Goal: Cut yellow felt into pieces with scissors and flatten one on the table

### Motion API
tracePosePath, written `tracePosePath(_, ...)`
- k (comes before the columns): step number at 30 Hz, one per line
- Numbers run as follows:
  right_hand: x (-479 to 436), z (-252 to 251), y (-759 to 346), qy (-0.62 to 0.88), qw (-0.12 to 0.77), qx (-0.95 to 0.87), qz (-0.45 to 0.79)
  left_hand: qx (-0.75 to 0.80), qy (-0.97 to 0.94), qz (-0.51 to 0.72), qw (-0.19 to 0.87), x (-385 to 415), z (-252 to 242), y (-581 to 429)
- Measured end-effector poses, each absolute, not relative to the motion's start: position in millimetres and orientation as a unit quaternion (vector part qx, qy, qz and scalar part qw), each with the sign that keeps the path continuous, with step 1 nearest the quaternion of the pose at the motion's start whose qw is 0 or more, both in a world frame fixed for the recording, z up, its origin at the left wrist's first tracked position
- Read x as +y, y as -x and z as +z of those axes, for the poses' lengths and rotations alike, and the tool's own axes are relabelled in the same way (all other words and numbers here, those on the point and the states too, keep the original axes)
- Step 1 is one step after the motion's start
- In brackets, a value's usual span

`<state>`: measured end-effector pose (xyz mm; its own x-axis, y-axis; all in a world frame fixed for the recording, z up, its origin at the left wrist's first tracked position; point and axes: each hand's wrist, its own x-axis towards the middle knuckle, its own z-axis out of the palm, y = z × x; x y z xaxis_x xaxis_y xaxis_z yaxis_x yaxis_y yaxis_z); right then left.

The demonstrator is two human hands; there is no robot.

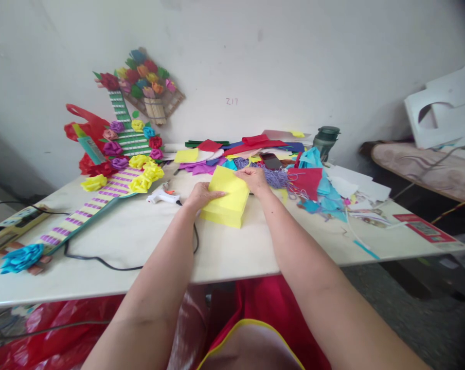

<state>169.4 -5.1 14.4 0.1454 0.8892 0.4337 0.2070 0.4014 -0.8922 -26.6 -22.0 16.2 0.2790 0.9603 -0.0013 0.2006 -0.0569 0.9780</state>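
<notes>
A yellow sheet of paper or felt (225,198), with a crease across its lower part, is held in front of me above the white table. My left hand (200,196) grips its left edge, thumb lying on top. The fingers of my right hand (253,180) pinch its upper right corner. Just left of my left hand lies a white glue gun (161,195), its black cord running over the table. Behind my right hand is a tangle of purple yarn (274,176). I cannot tell whether the yellow piece is one sheet or several.
A purple-striped guitar-shaped craft (97,198) with paper flowers lies at the left, near a power strip (12,228). Coloured sheets (205,156) pile up at the back. A dark bottle (325,143) stands behind blue scraps (327,192) and a red piece (305,182) on the right.
</notes>
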Motion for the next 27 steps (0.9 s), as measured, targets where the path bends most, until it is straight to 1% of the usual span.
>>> tracePosePath(9, -6.1, 14.5, -166.3, 0.463, 0.599, -0.578, 0.305, 0.478, -0.619, 0.365, 0.505, -21.4, 15.4, 25.8)
tracePosePath(19, -7.3, 14.1, -166.0, 0.475, 0.593, -0.579, 0.295, 0.497, -0.634, 0.345, 0.481, -19.1, 11.3, 27.6)
tracePosePath(27, -10.9, 18.7, -166.3, 0.461, 0.602, -0.567, 0.322, 0.464, -0.645, 0.367, 0.485, -17.4, 8.8, 32.6)
